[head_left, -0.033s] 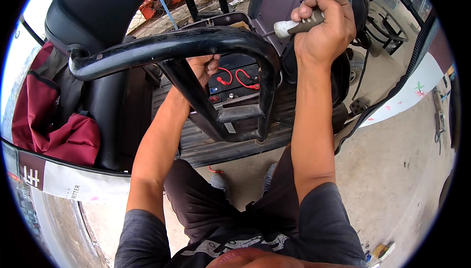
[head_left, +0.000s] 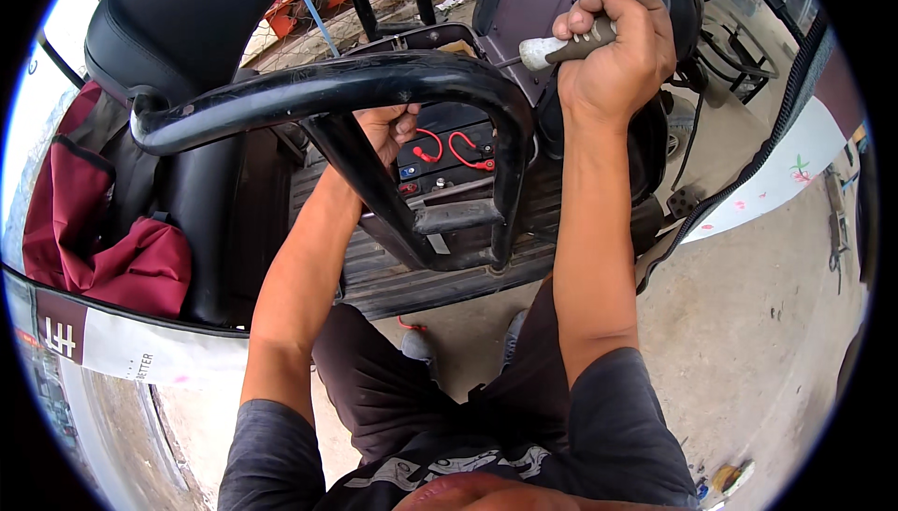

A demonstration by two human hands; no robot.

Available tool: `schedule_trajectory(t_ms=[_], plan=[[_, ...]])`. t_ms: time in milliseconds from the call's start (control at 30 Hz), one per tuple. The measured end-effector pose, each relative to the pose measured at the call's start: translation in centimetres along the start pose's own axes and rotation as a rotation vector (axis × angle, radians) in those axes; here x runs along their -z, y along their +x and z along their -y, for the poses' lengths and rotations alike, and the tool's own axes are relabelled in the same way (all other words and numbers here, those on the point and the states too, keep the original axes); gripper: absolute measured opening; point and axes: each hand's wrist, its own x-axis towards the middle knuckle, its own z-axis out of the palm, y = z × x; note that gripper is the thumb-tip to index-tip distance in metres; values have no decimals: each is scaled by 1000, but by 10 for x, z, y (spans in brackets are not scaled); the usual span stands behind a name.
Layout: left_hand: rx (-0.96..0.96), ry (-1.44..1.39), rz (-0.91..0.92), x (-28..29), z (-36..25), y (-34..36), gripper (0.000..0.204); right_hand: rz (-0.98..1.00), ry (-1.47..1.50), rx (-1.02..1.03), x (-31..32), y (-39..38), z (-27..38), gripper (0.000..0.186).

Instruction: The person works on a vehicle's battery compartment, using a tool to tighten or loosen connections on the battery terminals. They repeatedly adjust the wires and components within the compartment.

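Observation:
My right hand (head_left: pixel 622 53) is wrapped round the brown and whitish handle of a screwdriver (head_left: pixel 543 53). Its thin shaft points left, and the tip is hidden behind a black tubular armrest (head_left: pixel 327 86). Down in the open compartment, my left hand (head_left: pixel 385 129) has curled fingers beside black batteries (head_left: pixel 458 137). The armrest covers part of that hand, so what its fingers hold, if anything, does not show. Close to it, a short red cable (head_left: pixel 429 148) and a second red cable (head_left: pixel 470 158) lie on the batteries near their terminals.
A black padded seat back (head_left: pixel 182 15) and a dark red cloth (head_left: pixel 140 268) are at the left. The purple-grey raised panel (head_left: pixel 533 1) stands behind the compartment. Below is a ribbed floor mat (head_left: pixel 412 291), with a pedal (head_left: pixel 682 201) to the right.
My right hand and the screwdriver have shifted very slightly to the left. My left hand and the cables look the same.

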Motion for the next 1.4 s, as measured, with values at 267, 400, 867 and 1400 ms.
schedule_trajectory(t_ms=[267,400,867,1400], plan=[[72,-6,-18,8,3,4,12,-2,-17,21,3,1,-11,15],[78,6,22,13,4,4,12,-24,-16,5,2,0,-11,15],[66,8,-69,-7,2,0,16,-49,-48,8,10,3,-15,16],[48,52,-17,10,3,4,10,-105,-59,-19,7,1,-18,15]])
